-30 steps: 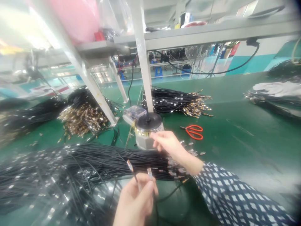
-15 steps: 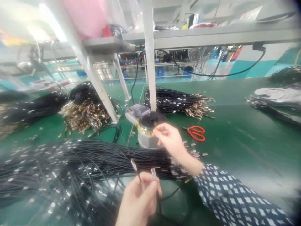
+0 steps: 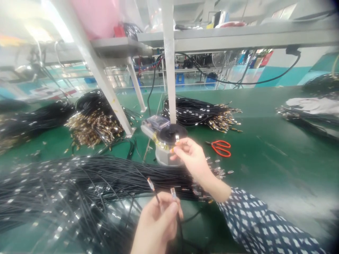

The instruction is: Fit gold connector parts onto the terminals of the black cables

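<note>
My left hand [image 3: 156, 225] is closed low in the middle, pinching two thin black cables [image 3: 156, 194] whose small metal ends stick up above the fingers. My right hand [image 3: 192, 157] reaches forward to the round tape dispenser [image 3: 169, 143], a grey base with a black disc on top. Its thumb and fingers pinch a small piece of tape [image 3: 177, 139] at the dispenser's rim. A large loose bundle of black cables [image 3: 79, 190] with metal ends lies across the green table under both hands.
Orange-handled scissors [image 3: 220, 147] lie right of the dispenser. Further cable bundles with gold connectors lie at back left [image 3: 92, 123] and back centre [image 3: 201, 113]. White frame posts [image 3: 169, 63] rise behind the dispenser. White cloth on cables [image 3: 309, 106] sits at far right.
My right hand has risen from the dispenser's side to its top rim and now pinches a small piece of tape. My left hand keeps hold of the two cables, almost still.
</note>
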Motion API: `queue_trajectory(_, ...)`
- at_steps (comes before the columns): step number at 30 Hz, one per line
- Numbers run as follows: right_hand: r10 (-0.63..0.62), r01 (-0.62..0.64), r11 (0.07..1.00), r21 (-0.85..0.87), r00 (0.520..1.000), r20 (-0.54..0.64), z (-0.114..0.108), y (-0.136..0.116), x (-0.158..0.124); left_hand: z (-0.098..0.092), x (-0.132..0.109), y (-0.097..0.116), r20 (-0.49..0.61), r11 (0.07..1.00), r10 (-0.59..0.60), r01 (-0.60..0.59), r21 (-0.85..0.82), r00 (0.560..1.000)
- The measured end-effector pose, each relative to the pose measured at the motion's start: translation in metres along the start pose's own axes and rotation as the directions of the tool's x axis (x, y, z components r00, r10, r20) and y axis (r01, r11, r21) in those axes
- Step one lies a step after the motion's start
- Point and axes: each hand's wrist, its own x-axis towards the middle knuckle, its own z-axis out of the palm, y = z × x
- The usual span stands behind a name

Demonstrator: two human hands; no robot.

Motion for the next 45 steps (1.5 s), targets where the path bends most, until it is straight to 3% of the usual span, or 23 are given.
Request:
queue_trajectory(3,0.064,-0.051,0.996,-0.079,0.982,0.175,-0.011,-0.006,-0.014,0.0,-0.003,0.004,-0.026,0.999,0.04,-0.04,0.002,0.999)
queue_trajectory(5,0.146,-0.09,0.981,-0.17,0.924,0.352,-0.023,-0.014,-0.026,0.001,-0.006,0.009,-0.042,0.998,0.06,-0.059,0.018,0.997)
queue_trajectory(7,0.238,-0.131,0.958,-0.253,0.856,0.458,-0.033,-0.024,-0.039,0.003,-0.007,0.012,-0.05,0.998,0.054,-0.053,0.034,0.997)
queue_trajectory(10,0.334,-0.152,0.918,-0.365,0.792,0.511,-0.042,-0.037,-0.055,0.008,-0.007,0.014,-0.04,0.998,0.031,-0.029,0.047,0.999)
queue_trajectory(12,0.364,-0.142,0.894,-0.425,0.782,0.506,-0.043,-0.044,-0.06,0.011,-0.006,0.014,-0.027,0.997,0.011,-0.009,0.072,1.0)
queue_trajectory(18,0.37,-0.06,0.832,-0.551,0.801,0.471,-0.041,-0.045,-0.064,0.016,-0.006,0.013,-0.078,0.983,0.006,0.008,0.183,0.997)
queue_trajectory(22,0.328,-0.161,0.863,-0.479,0.9,0.288,-0.044,-0.025,-0.069,0.019,-0.005,0.015,-0.131,0.984,0.029,-0.005,0.177,0.991)
queue_trajectory(24,0.306,-0.187,0.906,-0.38,0.91,0.279,-0.042,-0.016,-0.075,0.02,-0.005,0.015,-0.139,0.986,0.024,0.0,0.169,0.99)
queue_trajectory(30,0.133,-0.056,0.918,-0.393,0.976,0.171,-0.037,-0.012,-0.086,0.019,-0.004,0.012,-0.079,0.992,0.02,-0.009,0.128,0.997)
queue_trajectory(36,0.154,-0.063,0.916,-0.396,0.967,0.203,-0.041,-0.021,-0.079,0.016,-0.007,0.008,0.004,0.986,0.067,-0.067,0.15,0.998)
queue_trajectory(45,0.137,-0.026,0.929,-0.368,0.951,0.279,-0.035,-0.022,-0.079,0.018,-0.01,0.008,-0.038,0.979,0.072,-0.063,0.194,0.997)
